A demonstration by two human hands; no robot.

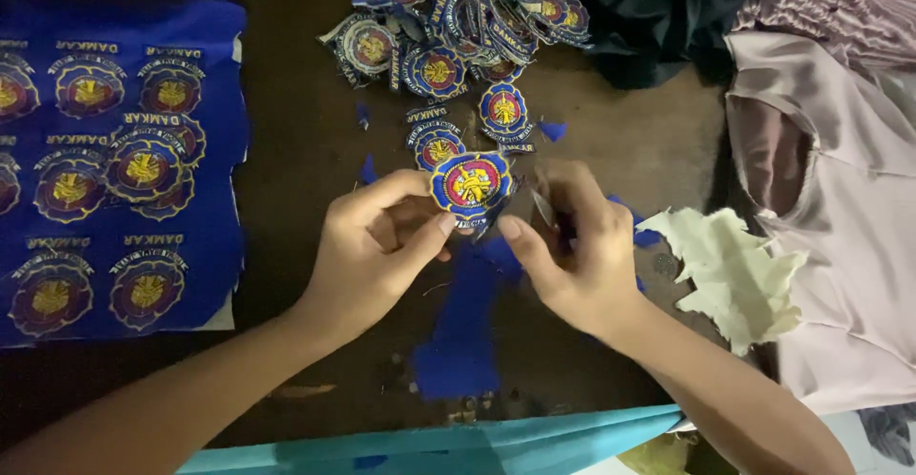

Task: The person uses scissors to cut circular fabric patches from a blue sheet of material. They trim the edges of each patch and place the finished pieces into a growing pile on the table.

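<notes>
Dark brown table (305,132), blue scraps everywhere. Left hand (377,246) pinches round embroidered patch (470,186) by lower edge, held above table. Right hand (572,246) closed around small cutter (542,203), hard to make out. Best trimmed close along border, patch turned steadily. Cut patches pile (458,27) beyond.

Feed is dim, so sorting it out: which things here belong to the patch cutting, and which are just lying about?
In use: left hand, right hand, round patch, patch pile, blue patch sheet, blue scraps.

Lying about: pink cloth, dark cloth, cream paper scrap.
</notes>
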